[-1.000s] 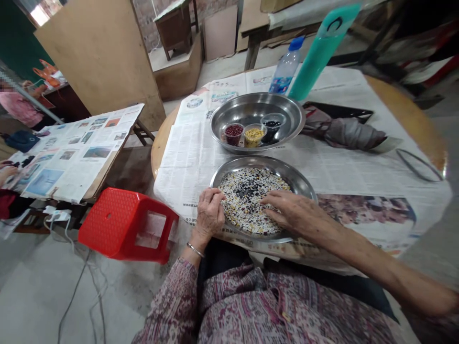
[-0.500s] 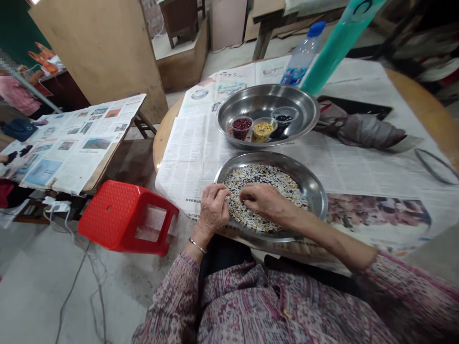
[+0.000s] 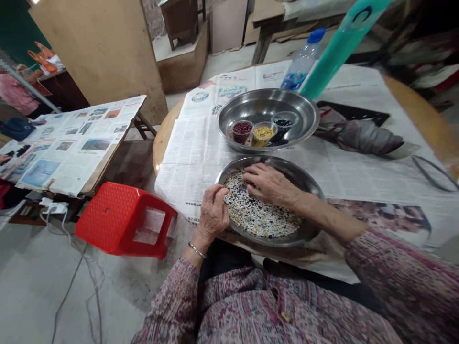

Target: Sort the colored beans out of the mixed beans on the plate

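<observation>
Nearest me lies a round metal tray [image 3: 311,184] holding a spread layer of mixed grains and beans [image 3: 263,217], white, black, yellow and dark red. My right hand [image 3: 270,184] is over its far part, the fingers bent and slightly apart, with their tips among the grains. At the tray's left rim my left hand [image 3: 214,210] is closed, thumb and fingers drawn together. What lies between those fingers is hidden. Behind, a second metal tray [image 3: 229,107] carries clear cups of red beans [image 3: 242,130], yellow beans [image 3: 264,134] and black beans [image 3: 284,122].
Newspaper [image 3: 186,167] covers the round table. Beyond the trays stand a water bottle [image 3: 301,62] and a tall green cylinder [image 3: 340,52]. A grey folded umbrella-like bundle [image 3: 373,136] lies right. A red stool [image 3: 122,217] and cables are at left; a person [image 3: 16,95] is farther off.
My right hand has moved toward the far side of the near tray, and its fingers have spread a little. A wider patch of grains shows in front. My left hand stays at the rim.
</observation>
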`<state>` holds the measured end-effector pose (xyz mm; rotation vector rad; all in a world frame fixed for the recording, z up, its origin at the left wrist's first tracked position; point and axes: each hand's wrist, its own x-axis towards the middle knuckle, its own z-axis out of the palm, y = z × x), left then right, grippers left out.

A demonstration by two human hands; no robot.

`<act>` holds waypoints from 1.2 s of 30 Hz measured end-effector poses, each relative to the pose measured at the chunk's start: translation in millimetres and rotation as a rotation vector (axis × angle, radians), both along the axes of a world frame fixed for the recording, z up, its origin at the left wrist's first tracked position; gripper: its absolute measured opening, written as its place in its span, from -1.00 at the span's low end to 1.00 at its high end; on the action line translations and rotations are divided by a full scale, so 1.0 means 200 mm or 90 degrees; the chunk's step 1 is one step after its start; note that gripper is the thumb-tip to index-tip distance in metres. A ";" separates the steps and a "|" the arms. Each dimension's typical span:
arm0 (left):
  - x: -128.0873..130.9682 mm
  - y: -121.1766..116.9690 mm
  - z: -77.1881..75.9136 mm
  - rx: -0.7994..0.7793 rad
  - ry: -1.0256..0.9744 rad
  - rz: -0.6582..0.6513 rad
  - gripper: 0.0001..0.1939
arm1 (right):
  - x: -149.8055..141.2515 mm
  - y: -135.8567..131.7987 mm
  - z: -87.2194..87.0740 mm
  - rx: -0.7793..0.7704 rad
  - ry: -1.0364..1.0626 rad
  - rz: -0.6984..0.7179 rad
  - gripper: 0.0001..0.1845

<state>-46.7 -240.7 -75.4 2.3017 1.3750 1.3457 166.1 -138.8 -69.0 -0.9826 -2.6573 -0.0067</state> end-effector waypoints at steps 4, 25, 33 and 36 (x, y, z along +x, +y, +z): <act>0.00 0.00 0.01 -0.001 -0.004 0.002 -0.57 | 0.18 -0.05 -0.02 -0.027 0.026 -0.066 -0.71; 0.18 0.02 0.23 -0.261 0.298 -0.005 -0.59 | 0.17 -0.45 -0.01 -0.081 0.190 -0.277 -0.62; 0.37 0.17 0.11 -0.348 0.235 -0.020 -0.75 | 0.06 -0.34 -0.10 -0.193 0.201 -0.285 -0.70; 0.37 0.18 0.07 -0.384 0.158 -0.013 -0.73 | 0.07 -0.34 -0.09 -0.226 0.280 -0.278 -0.75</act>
